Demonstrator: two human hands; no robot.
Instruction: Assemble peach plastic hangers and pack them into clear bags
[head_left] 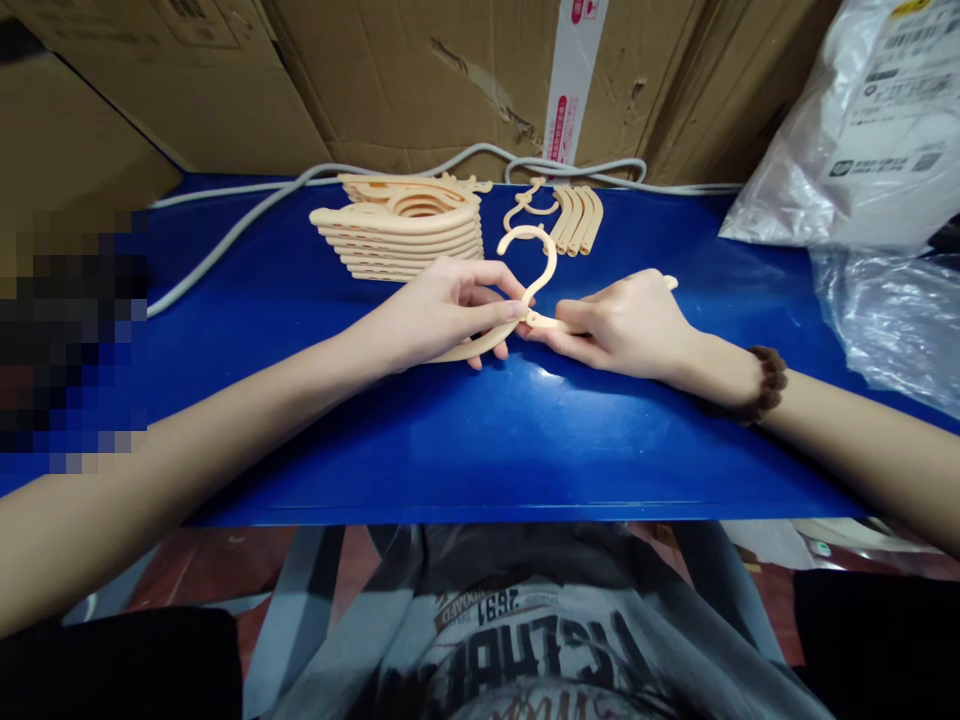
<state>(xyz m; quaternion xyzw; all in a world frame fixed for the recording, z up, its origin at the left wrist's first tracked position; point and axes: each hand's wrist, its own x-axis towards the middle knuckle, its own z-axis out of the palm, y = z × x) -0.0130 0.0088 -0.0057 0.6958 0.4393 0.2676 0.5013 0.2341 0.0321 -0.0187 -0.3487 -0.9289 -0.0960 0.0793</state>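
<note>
My left hand [442, 310] and my right hand [619, 322] meet at the middle of the blue table [487, 440], both gripping a peach plastic hanger [534, 262] whose hook curves up between them. The left fingers pinch one arm of the hanger near the hook's base. The right fingers close on the other arm, whose tip sticks out past the knuckles. A beaded bracelet [765, 382] circles my right wrist. Behind the left hand lies a stack of the same peach hangers [401, 228]. Loose hanger arms and a hook [562, 215] lie behind the right hand.
A grey cable [247, 215] runs along the table's back edge. Cardboard boxes [390, 80] form a wall behind. Plastic bags [870, 150] crowd the right end of the table. A blurred patch covers the left side.
</note>
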